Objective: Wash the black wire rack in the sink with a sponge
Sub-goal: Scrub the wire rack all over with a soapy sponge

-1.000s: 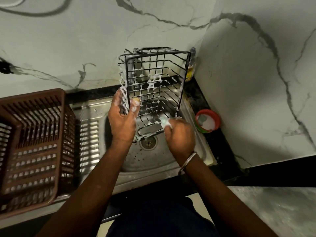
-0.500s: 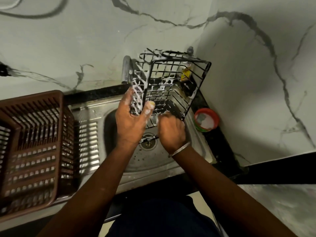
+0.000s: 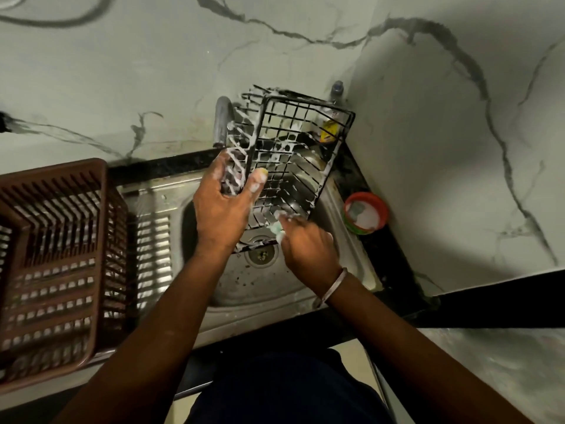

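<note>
Fingers (image 3: 215,174) of the left hand (image 3: 220,212) are clamped on the soapy black wire rack (image 3: 301,133), lately tipped rightward over the sink (image 3: 244,289). Its lower edge is now met by the sponge (image 3: 276,229) gripped in the right hand (image 3: 308,246); washing is judged unfinished.

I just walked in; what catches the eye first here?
A soapy black rack, tilted over the steel sink at centre, gripped at its side by the left hand. The right hand presses a sponge against its lower edge. A big brown crate stands left of the sink.
</note>
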